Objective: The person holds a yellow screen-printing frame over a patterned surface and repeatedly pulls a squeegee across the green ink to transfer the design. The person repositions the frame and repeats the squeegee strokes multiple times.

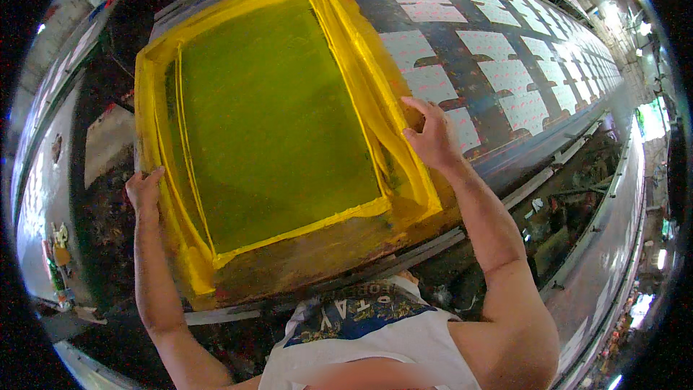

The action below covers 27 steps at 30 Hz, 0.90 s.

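Note:
A large yellow-framed printing screen (401, 166) with an olive-green mesh lies tilted on the long table in front of me. On its left side, my left hand (146, 188) is closed on the frame's outer edge, thumb on top; its other fingers are mostly hidden. At the opposite side my right hand (435, 133) has thumb and forefinger spread, their tips at the frame's outer edge. Whether they press on it, I cannot tell.
Rows of white printed pieces (509, 83) lie on the long dark table (480, 105), stretching to the far right. A rail (563, 155) runs along its near edge. Another long table (613, 245) stands at the right, and a pale surface (43, 195) at the left.

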### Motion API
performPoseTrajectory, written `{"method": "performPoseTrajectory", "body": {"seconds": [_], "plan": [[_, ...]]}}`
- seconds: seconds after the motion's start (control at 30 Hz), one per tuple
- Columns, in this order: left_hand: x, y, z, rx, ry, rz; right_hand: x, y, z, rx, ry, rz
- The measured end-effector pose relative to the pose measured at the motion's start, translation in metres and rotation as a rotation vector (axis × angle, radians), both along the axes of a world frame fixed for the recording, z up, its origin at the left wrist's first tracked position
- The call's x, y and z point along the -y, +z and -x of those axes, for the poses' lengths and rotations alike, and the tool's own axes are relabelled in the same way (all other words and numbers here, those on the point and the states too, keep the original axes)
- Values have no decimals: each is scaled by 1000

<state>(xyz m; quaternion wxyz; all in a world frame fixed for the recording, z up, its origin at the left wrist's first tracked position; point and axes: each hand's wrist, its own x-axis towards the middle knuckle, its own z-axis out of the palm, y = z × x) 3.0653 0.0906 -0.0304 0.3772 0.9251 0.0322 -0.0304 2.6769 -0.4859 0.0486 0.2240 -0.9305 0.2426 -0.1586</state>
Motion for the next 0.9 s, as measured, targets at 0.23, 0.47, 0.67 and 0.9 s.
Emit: {"method": "performPoseTrajectory", "body": {"seconds": [0.23, 0.47, 0.67, 0.9], "plan": [[100, -50, 27, -69, 26, 195, 116, -23, 58, 102, -40, 16], [225, -22, 122, 85, -5, 96, 217, -39, 122, 94, -105, -53], [293, -8, 161, 75, 45, -18, 271, -40, 155, 111, -124, -53], [320, -19, 168, 65, 48, -76, 302, -40, 170, 95, -134, -81]]}}
